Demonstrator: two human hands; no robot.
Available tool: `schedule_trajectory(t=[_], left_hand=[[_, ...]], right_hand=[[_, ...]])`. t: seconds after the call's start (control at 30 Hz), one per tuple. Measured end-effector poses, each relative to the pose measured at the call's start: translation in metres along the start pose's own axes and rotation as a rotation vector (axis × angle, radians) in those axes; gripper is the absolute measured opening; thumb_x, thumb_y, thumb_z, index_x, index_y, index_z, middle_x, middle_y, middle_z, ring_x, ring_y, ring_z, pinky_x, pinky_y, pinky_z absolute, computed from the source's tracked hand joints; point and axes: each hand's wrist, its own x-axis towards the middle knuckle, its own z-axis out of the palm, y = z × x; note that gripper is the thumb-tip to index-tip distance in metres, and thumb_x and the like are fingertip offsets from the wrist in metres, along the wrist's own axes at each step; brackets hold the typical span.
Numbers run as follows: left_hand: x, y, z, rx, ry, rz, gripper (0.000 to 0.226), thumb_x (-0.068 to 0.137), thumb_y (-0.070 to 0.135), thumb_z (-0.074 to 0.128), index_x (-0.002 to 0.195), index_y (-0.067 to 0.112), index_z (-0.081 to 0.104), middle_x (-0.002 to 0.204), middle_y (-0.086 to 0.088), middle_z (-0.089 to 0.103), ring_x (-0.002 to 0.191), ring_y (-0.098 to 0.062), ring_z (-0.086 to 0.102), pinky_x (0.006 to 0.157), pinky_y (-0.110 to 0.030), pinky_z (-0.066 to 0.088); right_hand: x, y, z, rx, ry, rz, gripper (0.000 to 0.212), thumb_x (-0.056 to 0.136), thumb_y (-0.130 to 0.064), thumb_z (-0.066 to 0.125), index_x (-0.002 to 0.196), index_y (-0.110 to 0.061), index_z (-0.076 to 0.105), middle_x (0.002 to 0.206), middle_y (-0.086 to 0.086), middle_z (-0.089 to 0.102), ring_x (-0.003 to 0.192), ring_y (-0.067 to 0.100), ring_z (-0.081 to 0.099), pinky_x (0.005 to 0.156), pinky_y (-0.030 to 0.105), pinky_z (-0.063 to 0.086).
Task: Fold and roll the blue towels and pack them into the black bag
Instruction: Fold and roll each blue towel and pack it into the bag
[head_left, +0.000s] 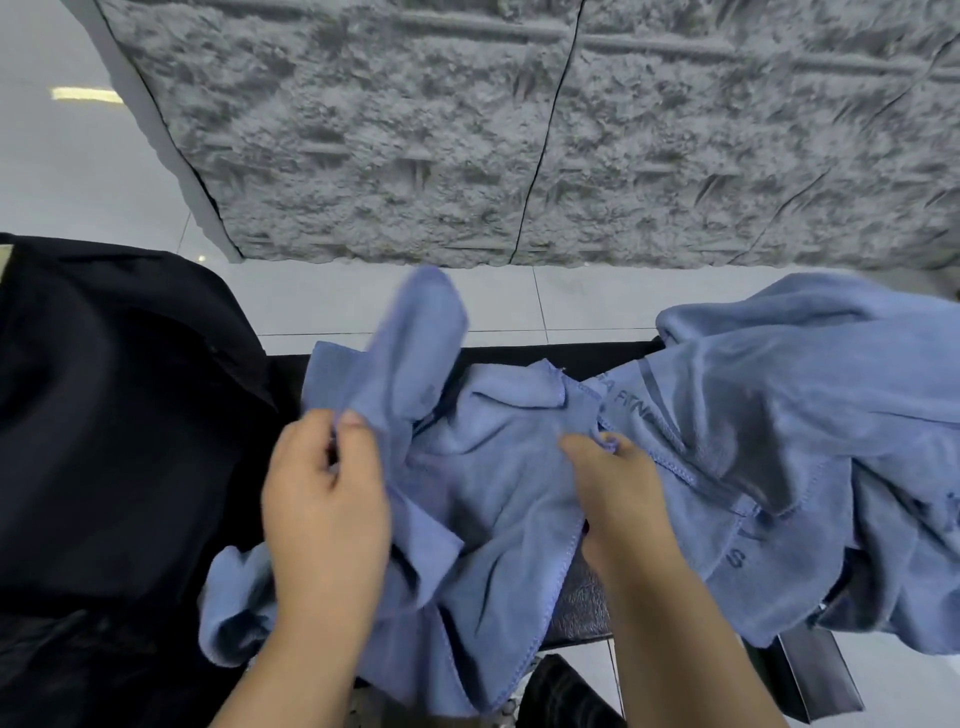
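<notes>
Crumpled blue microfibre towel (483, 493), draped over the middle of a narrow black bench (582, 603) and spilling past its near edge. Pinched at an upper fold between thumb and curled fingers of the left hand (324, 514); pinched at a stitched hem near the centre by the right hand (618, 499). Likely light, limp and shape-free, with some grip to the pile; best taken at hemmed corners or along the stitched edge, then pulled taut before folding. Second blue towel (810, 415), printed with dark lettering, heaped at the right end of the bench, overlapping the first and hanging over the edge. Black bag (119, 426) at the left end, touching the bench; opening not discernible. Beyond the far edge: pale tiled floor (519, 301), then a rough grey textured wall panel (467, 130) with dark vertical seams.
</notes>
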Motion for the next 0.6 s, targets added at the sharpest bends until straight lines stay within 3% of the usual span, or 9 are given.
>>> schedule_trajectory(t=[0.13, 0.2, 0.27, 0.37, 0.43, 0.5, 0.6], left_hand=[[0.010, 0.002, -0.008, -0.053, -0.022, -0.129, 0.029, 0.095, 0.008, 0.038, 0.067, 0.013, 0.039, 0.060, 0.001, 0.039, 0.049, -0.005, 0.037, 0.046, -0.014, 0.032], [0.014, 0.002, -0.010, -0.131, -0.111, -0.184, 0.023, 0.086, -0.004, 0.036, 0.070, 0.013, 0.038, 0.064, -0.003, 0.039, 0.052, -0.006, 0.034, 0.050, -0.016, 0.032], [0.017, 0.005, -0.014, -0.309, -0.210, -0.287, 0.018, 0.075, -0.003, 0.040, 0.073, 0.015, 0.044, 0.069, -0.004, 0.044, 0.062, -0.013, 0.040, 0.058, -0.030, 0.036], [0.020, 0.012, -0.024, -0.455, -0.270, -0.467, 0.012, 0.078, 0.005, 0.057, 0.070, 0.014, 0.052, 0.065, -0.005, 0.054, 0.061, -0.021, 0.051, 0.057, -0.031, 0.040], [0.022, 0.016, -0.029, -0.406, -0.252, -0.495, 0.013, 0.085, 0.018, 0.064, 0.076, 0.009, 0.062, 0.078, -0.013, 0.068, 0.075, -0.029, 0.066, 0.067, -0.038, 0.051], [0.025, 0.026, -0.037, -0.407, -0.200, -0.459, 0.019, 0.087, 0.029, 0.063, 0.078, 0.012, 0.066, 0.085, -0.010, 0.072, 0.083, -0.027, 0.068, 0.074, -0.040, 0.053], [0.039, 0.053, -0.056, -0.422, -0.151, -0.276, 0.021, 0.093, 0.033, 0.054, 0.082, 0.017, 0.064, 0.090, -0.005, 0.069, 0.088, -0.021, 0.067, 0.077, -0.036, 0.050]], right_hand=[[-0.002, -0.006, -0.002, 0.051, -0.004, 0.026, 0.039, 0.084, -0.018, 0.056, 0.061, -0.019, 0.026, 0.052, -0.001, 0.026, 0.053, 0.018, 0.022, 0.051, 0.026, 0.023], [-0.003, -0.010, -0.005, 0.120, -0.014, 0.081, 0.027, 0.088, -0.024, 0.056, 0.063, -0.017, 0.048, 0.042, -0.005, 0.037, 0.040, 0.012, 0.034, 0.048, 0.023, 0.028], [-0.006, -0.016, -0.005, 0.196, -0.043, 0.082, 0.021, 0.091, -0.026, 0.054, 0.074, -0.016, 0.058, 0.044, -0.004, 0.053, 0.038, 0.009, 0.050, 0.051, 0.024, 0.038], [-0.010, -0.023, 0.002, 0.214, -0.058, 0.002, 0.021, 0.094, -0.018, 0.051, 0.074, -0.014, 0.056, 0.067, 0.003, 0.061, 0.059, 0.016, 0.058, 0.059, 0.029, 0.046], [-0.016, -0.023, 0.006, 0.197, -0.084, 0.004, 0.022, 0.095, -0.018, 0.051, 0.073, -0.014, 0.055, 0.072, 0.003, 0.059, 0.064, 0.017, 0.057, 0.063, 0.031, 0.048], [-0.019, -0.022, 0.008, 0.215, -0.148, 0.023, 0.018, 0.093, -0.020, 0.053, 0.077, -0.014, 0.057, 0.080, 0.006, 0.061, 0.075, 0.023, 0.060, 0.077, 0.039, 0.052], [-0.030, -0.034, 0.008, 0.332, -0.293, 0.030, 0.017, 0.094, -0.025, 0.052, 0.095, -0.011, 0.062, 0.102, 0.011, 0.064, 0.101, 0.030, 0.061, 0.099, 0.045, 0.046]])
